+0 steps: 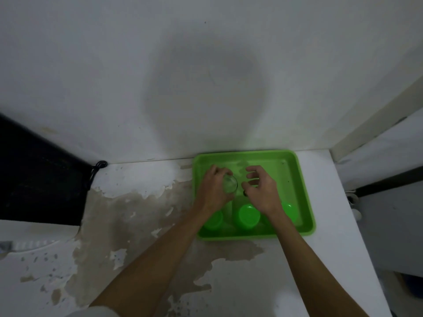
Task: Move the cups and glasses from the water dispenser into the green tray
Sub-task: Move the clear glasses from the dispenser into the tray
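Note:
A green tray (295,179) lies on a white counter against the wall. Over the tray's left half my left hand (214,189) grips a clear glass (230,184). My right hand (261,191) hovers just right of the glass with fingers spread, holding nothing. Three green cups stand upside down along the tray's near side: one at the left (214,221) partly under my left wrist, one in the middle (246,216), one at the right (289,210) partly behind my right wrist. Another clear glass (241,167) seems to stand at the tray's far side, faint.
The counter (325,259) has peeling, stained paint on its left part. A black object (39,179) with a black cord (97,169) stands at the left against the wall. The counter's right edge drops off beside the tray.

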Demonstrator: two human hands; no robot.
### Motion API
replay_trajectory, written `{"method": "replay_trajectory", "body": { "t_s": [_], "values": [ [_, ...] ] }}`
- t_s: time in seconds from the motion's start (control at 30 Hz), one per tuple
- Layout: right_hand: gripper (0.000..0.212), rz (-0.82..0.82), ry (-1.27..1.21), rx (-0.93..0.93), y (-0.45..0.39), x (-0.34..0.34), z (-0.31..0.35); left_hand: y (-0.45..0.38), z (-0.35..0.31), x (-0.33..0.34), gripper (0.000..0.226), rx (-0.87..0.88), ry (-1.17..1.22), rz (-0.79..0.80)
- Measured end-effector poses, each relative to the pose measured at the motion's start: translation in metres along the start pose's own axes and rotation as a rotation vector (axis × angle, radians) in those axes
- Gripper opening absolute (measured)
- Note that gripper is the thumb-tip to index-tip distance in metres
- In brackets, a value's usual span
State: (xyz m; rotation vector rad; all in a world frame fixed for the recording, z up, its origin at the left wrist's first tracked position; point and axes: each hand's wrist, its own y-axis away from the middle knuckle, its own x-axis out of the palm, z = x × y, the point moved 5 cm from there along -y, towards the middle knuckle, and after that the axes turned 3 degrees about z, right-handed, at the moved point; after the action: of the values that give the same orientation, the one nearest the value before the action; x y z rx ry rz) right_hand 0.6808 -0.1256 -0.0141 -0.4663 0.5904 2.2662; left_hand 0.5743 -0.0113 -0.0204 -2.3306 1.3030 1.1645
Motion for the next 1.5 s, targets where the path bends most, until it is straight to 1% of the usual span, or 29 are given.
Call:
{"method": "replay_trajectory", "body": {
  "t_s": [0.2,0.37,0.5,0.6,0.73,0.8,0.87,0.93,0.97,1.07,1.2,1.33,1.43,1.5],
  "values": [
    [0.034,-0.010,-0.009,0.011,0.001,-0.001,0.000,0.003,0.006,0.010,0.068,0.031,-0.017,0.047],
    [0.027,-0.008,0.024,-0.037,0.008,0.001,0.012,0.007,0.005,0.005,0.060,0.055,0.019,0.033],
    [0.021,-0.017,0.052,-0.114,0.021,0.004,0.029,0.018,0.013,-0.014,0.047,0.058,0.074,-0.030],
    [0.016,-0.002,0.057,-0.167,0.034,0.016,0.045,0.040,0.029,-0.036,0.032,0.053,0.141,-0.100],
    [0.015,0.042,0.069,-0.235,0.057,0.046,0.068,0.078,0.057,-0.064,0.025,0.015,0.262,-0.180],
    [0.015,0.074,0.082,-0.293,0.071,0.068,0.083,0.105,0.074,-0.081,0.023,0.003,0.302,-0.218],
    [0.016,0.124,0.098,-0.330,0.086,0.093,0.097,0.131,0.093,-0.096,0.025,-0.015,0.335,-0.248],
    [0.017,0.174,0.098,-0.345,0.101,0.120,0.108,0.157,0.112,-0.112,0.032,-0.044,0.365,-0.282],
    [0.016,0.203,0.094,-0.353,0.112,0.142,0.117,0.176,0.128,-0.123,0.032,-0.066,0.380,-0.305],
    [0.012,0.249,0.077,-0.375,0.127,0.174,0.129,0.208,0.154,-0.137,0.029,-0.122,0.429,-0.335],
    [0.011,0.380,0.100,-0.414,0.160,0.248,0.159,0.273,0.214,-0.173,0.031,-0.241,0.510,-0.434],
    [0.009,0.468,0.136,-0.456,0.185,0.320,0.185,0.327,0.275,-0.208,0.021,-0.338,0.529,-0.534],
    [0.008,0.543,0.153,-0.476,0.203,0.372,0.205,0.360,0.323,-0.236,0.028,-0.383,0.535,-0.601],
    [0.015,0.568,0.155,-0.460,0.208,0.397,0.213,0.373,0.350,-0.250,0.029,-0.406,0.530,-0.639]
  ]
}}
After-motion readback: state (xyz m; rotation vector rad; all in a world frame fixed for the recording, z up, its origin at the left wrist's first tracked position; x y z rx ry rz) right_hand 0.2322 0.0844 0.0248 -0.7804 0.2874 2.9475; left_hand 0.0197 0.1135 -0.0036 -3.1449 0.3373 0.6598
